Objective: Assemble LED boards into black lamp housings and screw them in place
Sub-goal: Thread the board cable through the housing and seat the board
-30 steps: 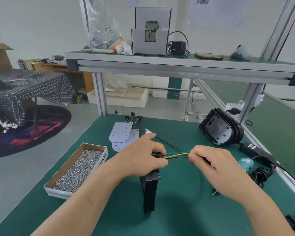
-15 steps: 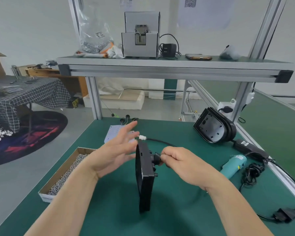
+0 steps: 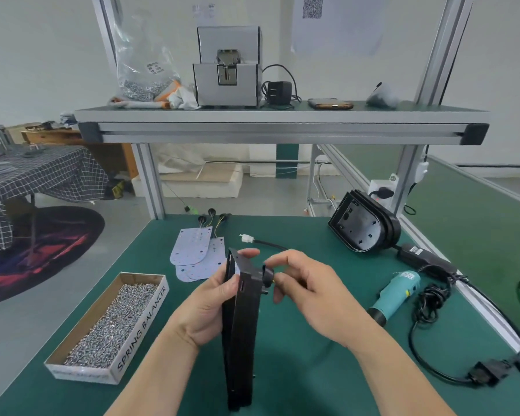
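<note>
housing [image 3: 242, 325] stands on end on the table [image 3: 312, 370], edge toward camera. left hand [image 3: 204, 307] curls round its upper rim; right hand [image 3: 309, 289] pinches the grommet [image 3: 267, 276] on its back. looks rigid, light plastic: grip the rim, don't tug the cable [image 3: 267, 244].

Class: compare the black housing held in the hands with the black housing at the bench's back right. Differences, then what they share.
The held housing is upright, seen edge-on; the far housing leans with its open face towards the camera. The left hand grips the held housing and the right hand pinches a black fitting on it; the far housing is untouched. Both are black.
</note>
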A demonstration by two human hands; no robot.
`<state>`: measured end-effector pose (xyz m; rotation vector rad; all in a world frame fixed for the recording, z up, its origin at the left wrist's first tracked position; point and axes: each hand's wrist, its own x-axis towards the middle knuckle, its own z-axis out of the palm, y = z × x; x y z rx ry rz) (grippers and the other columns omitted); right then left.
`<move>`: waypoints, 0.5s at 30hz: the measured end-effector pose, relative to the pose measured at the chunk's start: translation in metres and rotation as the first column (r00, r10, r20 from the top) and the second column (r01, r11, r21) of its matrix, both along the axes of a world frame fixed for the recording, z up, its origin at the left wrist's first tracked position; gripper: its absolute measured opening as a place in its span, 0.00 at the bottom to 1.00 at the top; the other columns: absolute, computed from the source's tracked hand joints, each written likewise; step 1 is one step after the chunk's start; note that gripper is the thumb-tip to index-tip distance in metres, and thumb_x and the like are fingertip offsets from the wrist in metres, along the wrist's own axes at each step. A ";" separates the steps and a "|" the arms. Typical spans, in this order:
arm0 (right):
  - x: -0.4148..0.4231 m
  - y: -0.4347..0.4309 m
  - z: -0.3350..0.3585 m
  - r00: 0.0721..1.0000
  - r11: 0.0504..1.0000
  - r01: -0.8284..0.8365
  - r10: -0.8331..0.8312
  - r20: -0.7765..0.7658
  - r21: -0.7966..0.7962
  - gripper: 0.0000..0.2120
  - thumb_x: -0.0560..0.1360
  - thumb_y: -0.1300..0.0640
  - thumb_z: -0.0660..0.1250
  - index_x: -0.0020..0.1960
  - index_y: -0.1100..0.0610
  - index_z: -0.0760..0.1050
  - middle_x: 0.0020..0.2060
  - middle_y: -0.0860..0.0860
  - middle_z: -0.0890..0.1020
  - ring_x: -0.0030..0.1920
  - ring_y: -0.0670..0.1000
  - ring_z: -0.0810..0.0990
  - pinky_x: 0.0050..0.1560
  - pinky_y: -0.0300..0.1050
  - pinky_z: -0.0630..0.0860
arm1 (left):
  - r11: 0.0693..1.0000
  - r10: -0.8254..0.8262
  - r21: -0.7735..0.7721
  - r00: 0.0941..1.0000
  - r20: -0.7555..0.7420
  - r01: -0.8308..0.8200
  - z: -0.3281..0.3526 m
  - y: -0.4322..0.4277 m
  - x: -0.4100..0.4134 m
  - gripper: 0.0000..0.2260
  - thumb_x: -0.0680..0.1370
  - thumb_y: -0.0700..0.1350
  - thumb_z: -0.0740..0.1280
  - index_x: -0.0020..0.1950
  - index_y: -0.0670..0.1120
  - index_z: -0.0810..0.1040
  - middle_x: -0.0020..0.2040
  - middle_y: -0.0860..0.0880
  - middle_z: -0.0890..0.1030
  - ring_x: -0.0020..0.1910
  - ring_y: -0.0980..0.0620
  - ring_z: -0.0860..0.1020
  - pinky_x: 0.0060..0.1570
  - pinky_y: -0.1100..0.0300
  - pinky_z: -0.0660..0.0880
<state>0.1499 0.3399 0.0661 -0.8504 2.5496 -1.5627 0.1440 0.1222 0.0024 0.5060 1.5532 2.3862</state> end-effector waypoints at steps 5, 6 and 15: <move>0.007 -0.011 0.000 0.998 0.970 0.058 -0.061 -0.007 -0.238 0.11 0.82 0.62 0.65 0.53 0.47 0.81 0.40 0.47 0.86 0.36 0.41 0.78 0.40 0.35 0.72 | 0.970 0.044 0.235 0.994 0.098 -0.066 -0.003 0.017 0.005 0.41 0.65 0.44 0.82 0.73 0.45 0.64 0.36 0.44 0.77 0.31 0.49 0.76 0.39 0.55 0.78; 0.010 -0.014 -0.001 0.999 0.961 0.049 -0.051 0.002 -0.273 0.11 0.81 0.61 0.67 0.53 0.46 0.81 0.42 0.45 0.86 0.37 0.42 0.80 0.41 0.35 0.74 | 0.960 0.062 0.266 0.992 0.107 -0.088 -0.002 0.019 0.006 0.40 0.63 0.45 0.83 0.70 0.44 0.66 0.36 0.44 0.77 0.31 0.49 0.76 0.37 0.55 0.78; 0.018 -0.014 -0.002 0.833 0.927 0.339 -0.217 -0.509 0.160 0.09 0.80 0.54 0.65 0.58 0.45 0.74 0.40 0.46 0.82 0.36 0.52 0.76 0.40 0.50 0.76 | 0.956 0.091 0.269 0.990 0.108 -0.117 0.000 0.015 0.007 0.19 0.77 0.45 0.73 0.67 0.52 0.75 0.47 0.48 0.84 0.41 0.50 0.82 0.43 0.55 0.79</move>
